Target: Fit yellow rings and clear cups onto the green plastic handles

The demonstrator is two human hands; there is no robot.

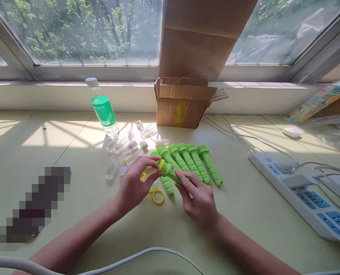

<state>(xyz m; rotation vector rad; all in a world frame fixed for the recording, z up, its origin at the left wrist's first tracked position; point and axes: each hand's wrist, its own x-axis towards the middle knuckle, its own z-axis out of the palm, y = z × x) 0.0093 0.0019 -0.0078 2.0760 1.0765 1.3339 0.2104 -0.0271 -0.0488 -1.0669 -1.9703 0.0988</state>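
My right hand (pixel 199 198) grips a green ribbed plastic handle (pixel 170 172) by its shaft, tilted up to the left. My left hand (pixel 135 181) pinches a yellow ring (pixel 161 164) at the handle's wide end. Several more green handles (pixel 197 162) lie in a row just beyond my hands. Loose yellow rings (pixel 158 196) rest on the table under my hands. A pile of clear plastic pieces (pixel 124 149) with white caps lies to the left of the handles.
A water bottle (pixel 102 107) with a green label stands behind the clear pieces. An open cardboard box (pixel 181 101) sits by the window ledge. A white power strip (pixel 304 191) with cables lies at the right. A white cable (pixel 129 259) crosses the near edge.
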